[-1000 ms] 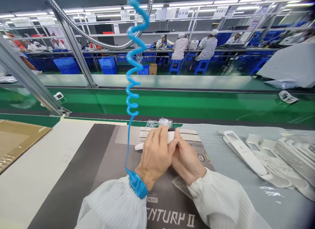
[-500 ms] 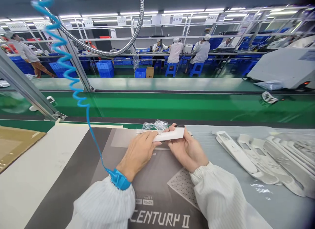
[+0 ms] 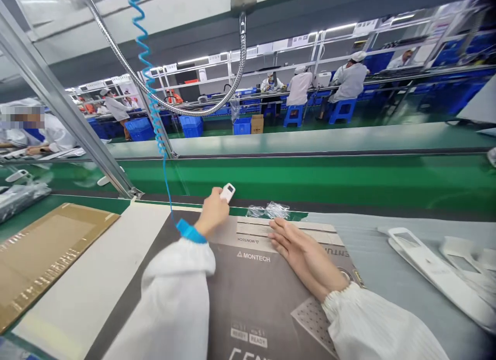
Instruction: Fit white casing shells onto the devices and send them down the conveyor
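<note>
My left hand, with a blue wrist strap, is closed on a white part that has a dark window at its end. It reaches over the far edge of the dark printed cardboard, beside the green belt. My right hand is above the cardboard's right side, fingers stretched out and together, holding nothing. Small clear plastic wrappers lie beyond it at the cardboard's far edge.
White plastic shells lie on the grey mat at right. Brown cardboard is at left. A metal post and coiled blue cord stand nearby. A co-worker sits at far left.
My left hand has moved away from my right, taking the white part toward the green belt. My right hand has let go and straightened its fingers. The view has shifted left.
</note>
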A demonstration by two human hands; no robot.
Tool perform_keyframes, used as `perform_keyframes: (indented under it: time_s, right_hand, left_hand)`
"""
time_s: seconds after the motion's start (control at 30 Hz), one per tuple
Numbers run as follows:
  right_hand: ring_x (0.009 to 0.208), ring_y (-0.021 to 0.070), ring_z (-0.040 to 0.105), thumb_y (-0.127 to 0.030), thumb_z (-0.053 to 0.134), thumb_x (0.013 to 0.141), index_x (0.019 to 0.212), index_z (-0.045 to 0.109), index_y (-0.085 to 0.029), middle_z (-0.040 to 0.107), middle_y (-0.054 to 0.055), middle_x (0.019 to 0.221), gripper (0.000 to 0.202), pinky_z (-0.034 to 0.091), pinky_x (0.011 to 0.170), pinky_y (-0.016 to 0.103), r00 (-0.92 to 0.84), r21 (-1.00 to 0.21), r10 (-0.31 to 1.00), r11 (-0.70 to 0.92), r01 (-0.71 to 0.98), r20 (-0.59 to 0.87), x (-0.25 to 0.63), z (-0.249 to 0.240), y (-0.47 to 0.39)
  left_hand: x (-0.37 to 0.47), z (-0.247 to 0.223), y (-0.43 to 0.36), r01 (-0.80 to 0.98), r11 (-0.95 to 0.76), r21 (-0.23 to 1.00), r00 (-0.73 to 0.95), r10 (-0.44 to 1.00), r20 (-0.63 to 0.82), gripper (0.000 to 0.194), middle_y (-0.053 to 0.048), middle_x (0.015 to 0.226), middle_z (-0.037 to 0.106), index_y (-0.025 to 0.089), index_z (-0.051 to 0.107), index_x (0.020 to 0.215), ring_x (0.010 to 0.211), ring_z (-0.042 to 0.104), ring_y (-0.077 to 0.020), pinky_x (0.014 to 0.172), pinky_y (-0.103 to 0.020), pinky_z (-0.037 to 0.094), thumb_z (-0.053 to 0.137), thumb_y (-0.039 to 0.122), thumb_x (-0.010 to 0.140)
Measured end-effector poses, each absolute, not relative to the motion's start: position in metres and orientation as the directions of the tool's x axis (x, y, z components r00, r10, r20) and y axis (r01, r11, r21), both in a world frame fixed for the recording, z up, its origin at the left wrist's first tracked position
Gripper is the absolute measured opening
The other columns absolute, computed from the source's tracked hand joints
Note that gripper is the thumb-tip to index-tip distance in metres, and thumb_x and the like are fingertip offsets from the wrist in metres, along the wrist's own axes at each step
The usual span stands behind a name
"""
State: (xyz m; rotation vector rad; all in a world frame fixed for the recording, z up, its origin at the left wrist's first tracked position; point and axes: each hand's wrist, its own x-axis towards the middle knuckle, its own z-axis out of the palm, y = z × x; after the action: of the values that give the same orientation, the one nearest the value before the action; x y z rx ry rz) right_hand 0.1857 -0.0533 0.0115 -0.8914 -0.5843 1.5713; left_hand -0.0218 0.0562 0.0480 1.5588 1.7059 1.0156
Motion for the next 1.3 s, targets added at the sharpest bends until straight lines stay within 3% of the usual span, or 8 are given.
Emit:
perform_keyframes:
  time_s: [0.17,0.37,0.5,0.67,0.73,0.83,1.03,1.3]
  right_hand:
    - [0.098,0.0191,0.069,-0.032,0.075,0.081,0.107,0.074,-0.026,0.067,0.007,0.126,0.026,0.058,0.093,0.031,-0.011,-0.788,0.975,-0.187,-0.587,-0.223,0.187,0.013,-0.054]
    - [0.097,0.0161,0.069,-0.029,0.079,0.077,0.103,0.075,-0.025,0.069,0.005,0.121,0.026,0.058,0.089,0.025,-0.011,-0.756,0.971,-0.194,-0.625,-0.240,0.186,0.011,-0.053]
    - [0.096,0.0145,0.069,-0.026,0.080,0.076,0.101,0.075,-0.025,0.070,0.004,0.119,0.025,0.058,0.087,0.022,-0.005,-0.751,0.966,-0.204,-0.628,-0.258,0.186,0.011,-0.053]
    - [0.094,0.0153,0.069,-0.023,0.080,0.076,0.100,0.075,-0.024,0.071,0.005,0.116,0.025,0.058,0.090,0.025,0.004,-0.751,0.967,-0.195,-0.631,-0.255,0.186,0.011,-0.052]
    - [0.093,0.0146,0.069,-0.023,0.080,0.076,0.099,0.075,-0.024,0.071,0.004,0.115,0.024,0.058,0.089,0.024,0.002,-0.758,0.968,-0.195,-0.623,-0.251,0.186,0.011,-0.051]
    - [0.093,0.0135,0.068,-0.022,0.081,0.074,0.099,0.075,-0.024,0.071,0.004,0.115,0.026,0.057,0.087,0.022,-0.002,-0.767,0.968,-0.201,-0.609,-0.252,0.187,0.010,-0.051]
    - [0.097,0.0112,0.066,-0.004,0.087,0.055,0.099,0.074,-0.026,0.070,0.001,0.117,0.050,0.054,0.086,0.016,-0.005,-0.780,0.971,-0.194,-0.595,-0.237,0.189,0.007,-0.053]
    - [0.112,0.0142,0.062,-0.011,0.086,0.061,0.098,0.075,-0.025,0.072,0.002,0.113,0.041,0.052,0.093,0.018,0.037,-0.784,0.964,-0.192,-0.591,-0.264,0.187,0.008,-0.051]
  left_hand:
    - [-0.052,0.063,0.123,0.610,-0.002,0.792,-0.168,0.977,0.132,0.029,-0.007,0.106,0.063,0.014,0.059,0.115,0.091,0.062,-0.0186,0.082,-0.038,0.054,0.060,0.033,0.092]
    - [-0.057,0.053,0.127,0.674,-0.044,0.737,-0.184,0.957,0.224,0.036,-0.010,0.124,0.058,0.014,0.058,0.121,0.109,0.059,-0.0237,0.092,-0.045,0.052,0.060,0.035,0.092]
    - [-0.050,0.052,0.101,0.699,-0.022,0.715,-0.192,0.957,0.217,0.031,-0.009,0.120,0.059,0.014,0.060,0.116,0.107,0.059,-0.0225,0.092,-0.045,0.051,0.060,0.034,0.092]
    - [-0.018,0.043,0.052,0.643,-0.048,0.764,-0.079,0.989,0.129,0.002,-0.005,0.083,0.067,0.014,0.065,0.083,0.081,0.062,-0.0182,0.081,-0.036,0.051,0.065,0.015,0.081]
    - [-0.003,0.037,0.031,0.610,-0.069,0.789,-0.035,0.993,0.114,0.005,-0.004,0.079,0.066,0.016,0.065,0.080,0.075,0.061,-0.0171,0.076,-0.033,0.050,0.062,0.011,0.077]
    - [0.014,0.029,0.006,0.590,-0.097,0.802,-0.023,0.990,0.137,0.007,-0.006,0.089,0.066,0.016,0.063,0.081,0.084,0.061,-0.0185,0.083,-0.035,0.048,0.060,0.011,0.078]
    - [0.023,0.015,-0.013,0.638,-0.267,0.722,0.020,0.943,0.331,0.013,-0.011,0.113,0.058,0.017,0.058,0.085,0.116,0.052,-0.0248,0.101,-0.043,0.040,0.053,0.005,0.082]
    - [0.020,0.014,-0.017,0.714,-0.255,0.652,-0.009,0.928,0.373,0.018,-0.013,0.124,0.054,0.017,0.052,0.081,0.122,0.050,-0.0287,0.100,-0.049,0.040,0.053,0.000,0.077]
